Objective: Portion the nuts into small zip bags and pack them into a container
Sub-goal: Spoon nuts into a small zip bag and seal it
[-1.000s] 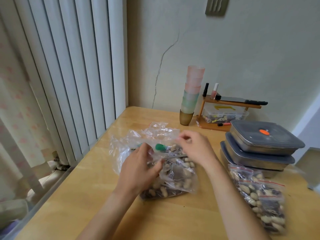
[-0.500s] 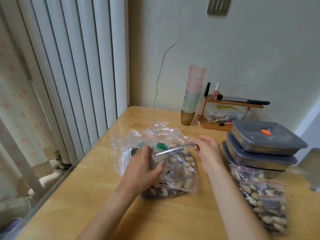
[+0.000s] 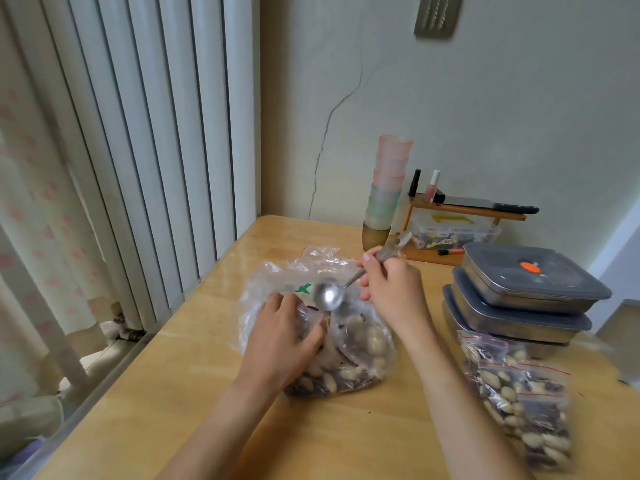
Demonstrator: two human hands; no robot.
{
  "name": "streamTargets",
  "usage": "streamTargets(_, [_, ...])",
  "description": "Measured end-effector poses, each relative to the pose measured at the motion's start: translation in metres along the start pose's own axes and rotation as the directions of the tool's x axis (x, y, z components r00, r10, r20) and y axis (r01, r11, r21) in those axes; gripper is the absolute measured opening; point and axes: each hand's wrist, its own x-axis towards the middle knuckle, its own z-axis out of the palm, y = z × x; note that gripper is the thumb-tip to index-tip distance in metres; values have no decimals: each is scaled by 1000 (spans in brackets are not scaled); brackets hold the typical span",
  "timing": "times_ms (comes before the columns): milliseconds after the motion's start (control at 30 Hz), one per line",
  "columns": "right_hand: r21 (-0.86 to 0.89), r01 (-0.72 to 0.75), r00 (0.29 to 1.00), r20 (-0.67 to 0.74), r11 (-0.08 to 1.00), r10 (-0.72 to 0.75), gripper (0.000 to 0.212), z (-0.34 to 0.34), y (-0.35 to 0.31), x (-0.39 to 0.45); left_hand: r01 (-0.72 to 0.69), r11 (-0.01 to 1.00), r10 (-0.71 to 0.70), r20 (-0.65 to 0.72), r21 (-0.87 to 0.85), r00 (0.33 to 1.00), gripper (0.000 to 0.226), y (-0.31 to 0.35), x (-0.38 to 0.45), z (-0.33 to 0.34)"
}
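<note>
A large clear plastic bag of mixed nuts point(image 3: 360, 351) lies on the wooden table point(image 3: 346, 441) in front of me. My left hand point(image 3: 280, 337) grips the bag's crumpled plastic on its left side. My right hand point(image 3: 391, 289) holds a metal spoon point(image 3: 329, 296) by the handle, its empty bowl hanging just above the bag's opening. Several small filled zip bags point(image 3: 519, 396) with red seal lines lie stacked at the right. Behind them stand three stacked metal containers point(image 3: 519, 299) with grey lids.
A stack of pastel cups point(image 3: 384, 195) stands at the back near the wall. Beside it a small wooden shelf point(image 3: 464, 216) carries nail polish bottles, a knife and a clear box. The table's left edge runs along a window with vertical blinds point(image 3: 138, 133).
My right hand pulled the spoon out of the big bag and raised it, turning the bowl toward me. My left hand stayed gripping the bag.
</note>
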Motion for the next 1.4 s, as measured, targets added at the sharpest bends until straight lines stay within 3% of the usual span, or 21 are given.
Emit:
streamTargets(133, [-293, 106, 985, -99, 950, -140, 32, -21, -8, 3, 28, 997, -28, 7, 74, 1000, 38, 3, -2, 1])
streamTargets(367, [-394, 63, 950, -258, 917, -176, 32, -53, -25, 0, -122, 987, 136, -140, 103, 981, 35, 31, 1, -19])
streamTargets(500, [-375, 66, 936, -297, 924, -188, 40, -63, -34, 0, -184, 980, 192, -133, 69, 972, 31, 42, 14, -31])
streamTargets(567, [-304, 143, 948, -231, 942, -218, 41, -64, -38, -1, -201, 978, 205, -112, 46, 972, 27, 39, 20, -33])
streamTargets(667, [-115, 185, 982, 60, 976, -179, 33, -58, -43, -6, -155, 988, 155, -22, 0, 988, 26, 30, 19, -30])
streamTargets(767, [-170, 211, 960, 223, 963, -171, 29, -51, -41, -9, -135, 991, 133, 80, 23, 988, 30, 21, 10, -19])
streamTargets(933, [-428, 187, 979, 154, 884, -133, 27, -51, -33, -4, -128, 987, 119, 92, 101, 989, 38, 16, 0, -7])
streamTargets(1133, [-488, 130, 991, 88, 863, -99, 28, -54, -34, -6, -52, 987, 45, 47, 152, 998, 38, 16, -2, -3])
streamTargets(1400, [-599, 114, 993, 64, 792, -95, 34, -48, -41, -11, -57, 963, 29, 111, 264, 993, 32, 12, -7, 0])
